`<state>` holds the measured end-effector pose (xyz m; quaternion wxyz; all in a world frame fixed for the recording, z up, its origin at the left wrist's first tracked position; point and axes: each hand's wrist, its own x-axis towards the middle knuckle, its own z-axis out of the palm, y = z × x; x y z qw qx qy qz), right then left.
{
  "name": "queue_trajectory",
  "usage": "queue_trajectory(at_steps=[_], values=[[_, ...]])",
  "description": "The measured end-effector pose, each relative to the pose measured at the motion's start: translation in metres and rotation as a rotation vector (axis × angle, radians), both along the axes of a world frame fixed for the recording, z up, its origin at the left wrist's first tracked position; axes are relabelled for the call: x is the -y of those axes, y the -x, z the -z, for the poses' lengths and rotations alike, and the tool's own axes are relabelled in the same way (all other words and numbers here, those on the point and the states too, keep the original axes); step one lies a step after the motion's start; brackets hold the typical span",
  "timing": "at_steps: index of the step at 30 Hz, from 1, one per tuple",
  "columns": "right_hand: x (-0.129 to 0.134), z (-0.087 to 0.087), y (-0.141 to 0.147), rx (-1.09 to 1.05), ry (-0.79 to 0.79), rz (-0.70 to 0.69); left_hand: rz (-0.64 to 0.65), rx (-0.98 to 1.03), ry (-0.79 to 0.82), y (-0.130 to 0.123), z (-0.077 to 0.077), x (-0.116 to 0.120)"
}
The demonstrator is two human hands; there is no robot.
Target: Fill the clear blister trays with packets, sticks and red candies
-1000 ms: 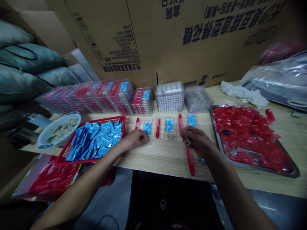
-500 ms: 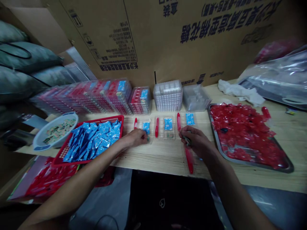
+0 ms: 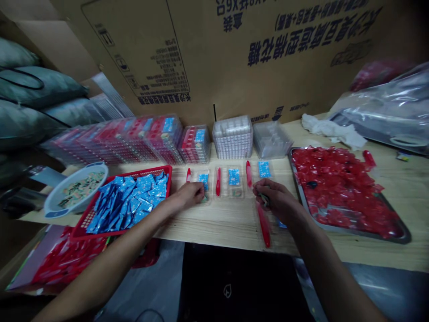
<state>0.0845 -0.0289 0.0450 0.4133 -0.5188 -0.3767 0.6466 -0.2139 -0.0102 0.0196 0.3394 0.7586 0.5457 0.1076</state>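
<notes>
Wooden table (image 3: 231, 226): filled trays (image 3: 144, 138) stacked behind, empty trays (image 3: 233, 138) beside; left hand's (image 3: 188, 195) grip unclear on an open tray (image 3: 204, 188), right hand (image 3: 280, 200) clenched on a small greenish item (image 3: 264, 200).

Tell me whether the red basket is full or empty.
Mostly full: blue sachets cover nearly all of the red basket, with bare mesh showing only at its left corner.

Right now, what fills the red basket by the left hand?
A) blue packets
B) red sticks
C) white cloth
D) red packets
A: the red basket is heaped with blue packets, just beside the left hand.
</notes>
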Motion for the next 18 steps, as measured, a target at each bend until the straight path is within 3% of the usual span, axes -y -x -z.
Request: queue_trajectory(at_steps=[4, 13, 18], values=[[0.0, 0.0, -0.002, -0.005, -0.002, 0.001, -0.044, 0.026, -0.125, -0.001, 0.0, 0.011], [0.002, -0.001, 0.012, -0.037, -0.009, -0.042, -0.118, -0.05, -0.119, -0.001, 0.011, 0.011], [0.004, 0.002, 0.011, -0.027, -0.01, -0.037, -0.178, 0.012, -0.141, 0.006, 0.013, 0.008]])
